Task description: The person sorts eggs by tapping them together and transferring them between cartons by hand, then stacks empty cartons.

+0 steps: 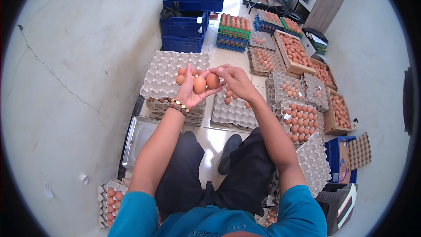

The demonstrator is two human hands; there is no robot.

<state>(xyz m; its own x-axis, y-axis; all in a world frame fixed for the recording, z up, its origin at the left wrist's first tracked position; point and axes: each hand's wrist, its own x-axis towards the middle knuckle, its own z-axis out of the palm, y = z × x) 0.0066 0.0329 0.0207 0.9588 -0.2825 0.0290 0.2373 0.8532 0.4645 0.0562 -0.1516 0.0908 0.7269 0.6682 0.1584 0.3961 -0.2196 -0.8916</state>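
Observation:
Palm up, my left hand (191, 93) is open beneath two brown eggs, with one egg (199, 85) lying in the palm and another egg (212, 80) near the fingertips. The fingers of my right hand (233, 80) are closed at the right side of that second egg, touching it. Behind my left hand, several eggs sit in a grey egg tray (160, 74) on top of a stack. To the right, partly under my right hand, another grey tray (232, 113) holds a few eggs.
Blue crates (182, 44) stand at the back left. Green and blue trays of eggs (233, 30) are stacked behind. Wooden crates of eggs (294, 67) and more grey trays (300, 120) line the right. A metal tray (139, 138) lies at the left, beside the wall.

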